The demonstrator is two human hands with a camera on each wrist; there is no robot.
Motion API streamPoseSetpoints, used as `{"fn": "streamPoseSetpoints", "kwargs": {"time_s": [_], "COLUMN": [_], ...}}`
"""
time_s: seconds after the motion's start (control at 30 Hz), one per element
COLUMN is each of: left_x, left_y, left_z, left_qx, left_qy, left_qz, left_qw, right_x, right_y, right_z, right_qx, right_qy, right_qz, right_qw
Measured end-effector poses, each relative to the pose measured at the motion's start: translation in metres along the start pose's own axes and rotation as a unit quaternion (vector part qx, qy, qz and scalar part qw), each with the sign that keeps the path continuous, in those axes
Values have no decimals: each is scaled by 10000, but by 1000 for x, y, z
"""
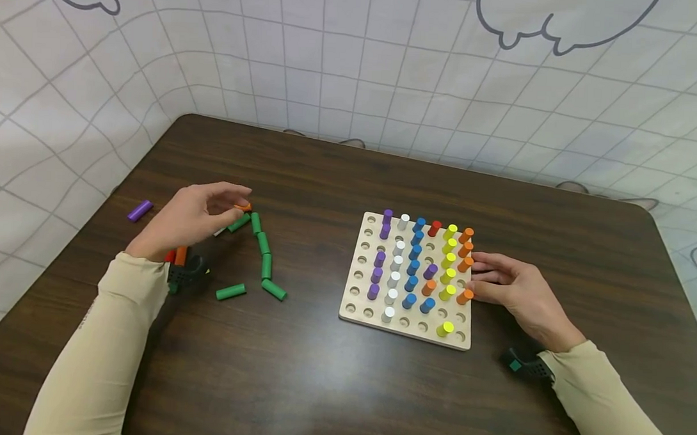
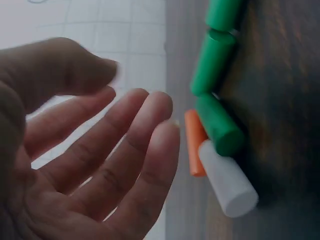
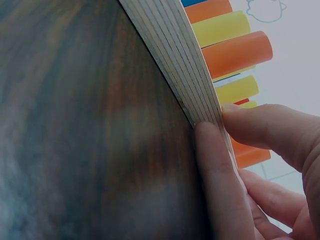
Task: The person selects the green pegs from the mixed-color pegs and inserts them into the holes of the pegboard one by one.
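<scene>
beige fabric left sleeve (image 1: 108, 337) lying nearest us; our left hand (image 1: 187, 217) hovering slack, holding nothing. orange cylindrical peg (image 2: 194, 145) lying on dark wood-grain table (image 1: 262, 381) just beside it, long axis running roughly sideways, left hand being nearer. right hand (image 1: 521, 294) loosely touching edge of pale wooden pegboard (image 1: 360, 300).

A square pale-wood pegboard (image 1: 360, 301) lies just right of frame centre, bearing upright multicoloured cylindrical pegs (image 1: 414, 252); loose green cylindrical pegs (image 1: 267, 266) lie centre-left.
</scene>
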State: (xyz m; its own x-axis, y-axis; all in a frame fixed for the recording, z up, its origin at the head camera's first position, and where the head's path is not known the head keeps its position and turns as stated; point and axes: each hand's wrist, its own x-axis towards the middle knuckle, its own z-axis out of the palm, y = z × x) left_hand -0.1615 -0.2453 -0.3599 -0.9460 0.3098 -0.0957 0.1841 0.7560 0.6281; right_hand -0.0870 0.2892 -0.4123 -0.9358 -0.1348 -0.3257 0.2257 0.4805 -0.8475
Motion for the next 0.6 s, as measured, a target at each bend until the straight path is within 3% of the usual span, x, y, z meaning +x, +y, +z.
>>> {"fn": "streamPoseSetpoints", "kwargs": {"time_s": [0.27,0.6], "left_x": [4,5], "left_y": [-5,-8], "left_z": [3,7], "left_qx": [447,538], "left_qy": [-219,-232], "left_qz": [295,150], "left_qw": [9983,9982], "right_x": [1,1], "right_y": [2,3], "right_z": [-2,-2], "right_qx": [173,41], "right_qy": [-30,-50], "right_qz": [-88,-99], "right_qw": [9998,9999]}}
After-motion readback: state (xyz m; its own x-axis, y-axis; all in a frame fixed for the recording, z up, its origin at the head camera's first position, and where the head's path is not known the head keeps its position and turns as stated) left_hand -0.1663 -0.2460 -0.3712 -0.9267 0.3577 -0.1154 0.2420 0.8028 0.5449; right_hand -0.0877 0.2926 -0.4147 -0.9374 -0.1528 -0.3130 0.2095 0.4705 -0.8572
